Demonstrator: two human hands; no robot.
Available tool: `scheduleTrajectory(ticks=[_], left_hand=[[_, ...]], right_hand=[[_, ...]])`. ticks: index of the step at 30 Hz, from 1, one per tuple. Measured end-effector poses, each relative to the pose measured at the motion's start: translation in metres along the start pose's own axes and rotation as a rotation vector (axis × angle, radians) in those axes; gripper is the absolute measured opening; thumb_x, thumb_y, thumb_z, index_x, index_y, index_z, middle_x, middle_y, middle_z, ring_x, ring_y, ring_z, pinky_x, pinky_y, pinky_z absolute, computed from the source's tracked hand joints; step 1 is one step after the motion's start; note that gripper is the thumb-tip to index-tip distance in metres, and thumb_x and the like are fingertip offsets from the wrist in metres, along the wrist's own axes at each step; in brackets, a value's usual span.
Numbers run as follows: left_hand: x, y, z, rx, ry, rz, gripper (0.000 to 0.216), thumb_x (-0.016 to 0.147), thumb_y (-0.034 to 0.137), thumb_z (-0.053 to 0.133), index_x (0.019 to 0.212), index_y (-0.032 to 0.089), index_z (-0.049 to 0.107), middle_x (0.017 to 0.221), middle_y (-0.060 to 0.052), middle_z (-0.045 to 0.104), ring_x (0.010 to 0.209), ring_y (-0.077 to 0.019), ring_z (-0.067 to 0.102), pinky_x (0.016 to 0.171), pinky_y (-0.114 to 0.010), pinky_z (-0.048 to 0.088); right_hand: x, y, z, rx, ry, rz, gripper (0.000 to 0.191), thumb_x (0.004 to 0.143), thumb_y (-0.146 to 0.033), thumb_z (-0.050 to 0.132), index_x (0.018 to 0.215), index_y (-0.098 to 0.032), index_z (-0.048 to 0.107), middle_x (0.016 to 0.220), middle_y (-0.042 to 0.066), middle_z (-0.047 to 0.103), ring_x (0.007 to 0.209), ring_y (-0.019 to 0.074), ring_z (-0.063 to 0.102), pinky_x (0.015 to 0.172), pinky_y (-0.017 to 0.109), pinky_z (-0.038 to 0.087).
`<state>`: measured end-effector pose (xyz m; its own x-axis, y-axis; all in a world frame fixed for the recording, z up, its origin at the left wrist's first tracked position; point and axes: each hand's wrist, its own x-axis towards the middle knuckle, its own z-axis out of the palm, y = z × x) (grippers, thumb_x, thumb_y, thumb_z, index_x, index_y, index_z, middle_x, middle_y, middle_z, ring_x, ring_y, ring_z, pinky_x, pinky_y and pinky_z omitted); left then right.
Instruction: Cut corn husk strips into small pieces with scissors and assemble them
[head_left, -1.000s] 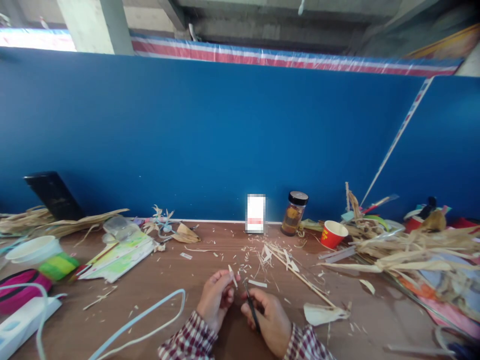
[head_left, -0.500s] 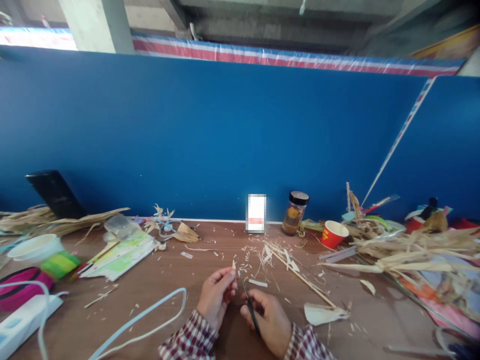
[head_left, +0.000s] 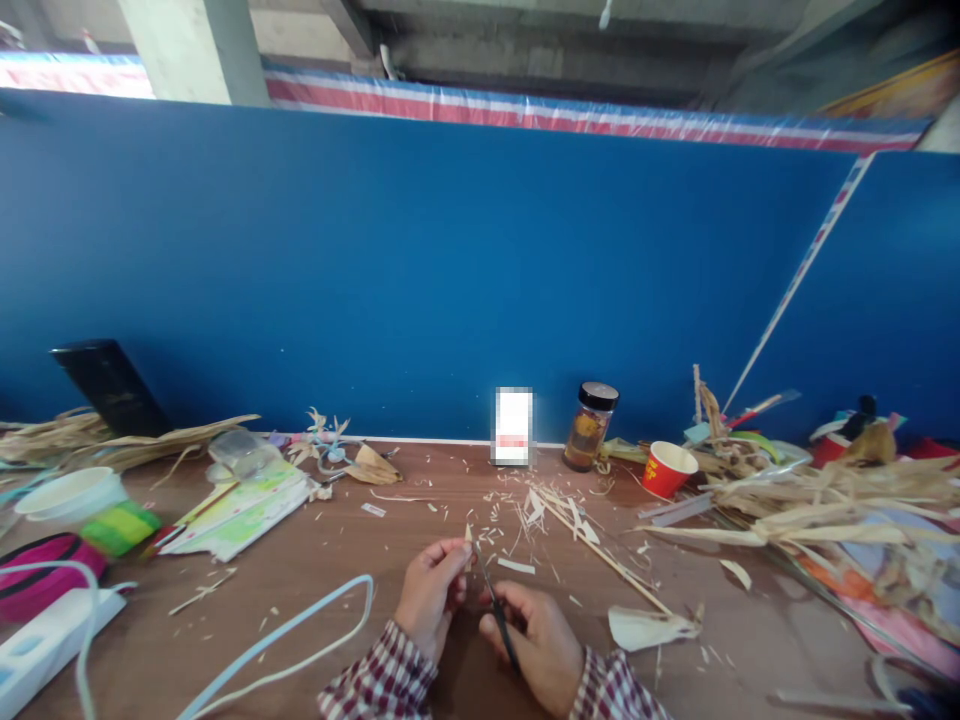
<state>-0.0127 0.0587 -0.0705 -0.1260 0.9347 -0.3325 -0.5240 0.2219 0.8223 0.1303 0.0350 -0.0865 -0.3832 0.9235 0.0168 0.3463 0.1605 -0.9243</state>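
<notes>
My left hand point(head_left: 433, 592) pinches a small pointed piece of pale corn husk point(head_left: 469, 535) between thumb and fingertips. In my right hand point(head_left: 538, 630) is a pair of dark-handled scissors point(head_left: 501, 618), the fingers wrapped about the handles. Its thin blades point up and left, with their tips at the edge of the husk piece by my left thumb. Whether the blades close on the husk is too small to tell. Tiny pale clippings point(head_left: 491, 515) lie scattered on the brown table point(head_left: 337, 560) just beyond both hands.
A thin stalk point(head_left: 600, 550) and a broad husk piece point(head_left: 652, 628) lie right of my hands. Behind stand a lidded jar point(head_left: 591, 430) and a red paper cup point(head_left: 669, 470). Husks point(head_left: 810, 500) pile up at right. A white cable point(head_left: 300, 610) loops at left near a power strip point(head_left: 52, 640).
The scissors have moved slightly up and left, so the blade tips now reach the husk piece. My left hand stays almost in place, still pinching it.
</notes>
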Motion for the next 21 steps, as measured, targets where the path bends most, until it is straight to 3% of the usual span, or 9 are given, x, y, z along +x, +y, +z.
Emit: scheduleTrajectory(ticks=[21], left_hand=[[-0.0018, 0.0007, 0.001, -0.004, -0.002, -0.014, 0.024, 0.053, 0.028, 0.073, 0.063, 0.011, 0.059, 0.054, 0.001, 0.057, 0.038, -0.0023, 0.04, 0.036, -0.014, 0.029]], right_hand=[[-0.0003, -0.0026, 0.0012, 0.04, -0.012, 0.014, 0.025, 0.079, -0.038, 0.052, 0.088, -0.016, 0.061, 0.054, -0.004, 0.049, 0.05, 0.0098, 0.045, 0.046, 0.017, 0.032]])
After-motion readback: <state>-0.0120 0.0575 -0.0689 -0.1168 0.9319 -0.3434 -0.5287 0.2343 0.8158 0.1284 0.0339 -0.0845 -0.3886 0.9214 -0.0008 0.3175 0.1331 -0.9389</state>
